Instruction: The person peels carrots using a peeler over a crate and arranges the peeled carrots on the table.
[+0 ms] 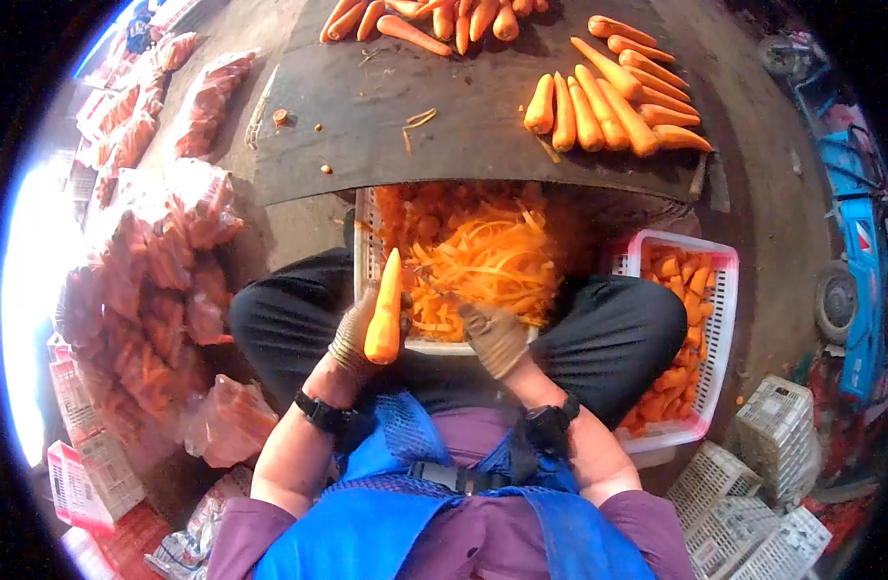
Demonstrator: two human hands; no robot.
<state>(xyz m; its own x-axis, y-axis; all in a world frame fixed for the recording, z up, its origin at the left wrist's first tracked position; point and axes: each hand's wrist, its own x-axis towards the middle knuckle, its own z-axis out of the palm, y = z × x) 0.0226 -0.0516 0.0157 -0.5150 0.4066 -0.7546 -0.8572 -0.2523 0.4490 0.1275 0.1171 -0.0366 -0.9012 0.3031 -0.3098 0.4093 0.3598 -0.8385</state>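
My left hand (353, 333), in a work glove, is closed around a carrot (384, 311) held upright, tip away from me. My right hand (497, 340), also gloved, is closed at the near rim of the crate. A small dark tip shows by its fingers, too unclear to name. Beneath both hands stands a white crate (368, 232) between my legs, filled with a heap of orange carrot peelings (492, 261) and carrot pieces. Beyond it, a dark board (366, 130) bears a row of smooth carrots (613, 106) at the right and another pile of carrots (453, 19) at the far edge.
At my right knee is a pink-and-white basket (722, 329) of cut carrot chunks. Clear bags of carrots (144, 300) are heaped on the left. Several white crates (777, 435) stand at the lower right, near a blue wheeled vehicle (855, 261).
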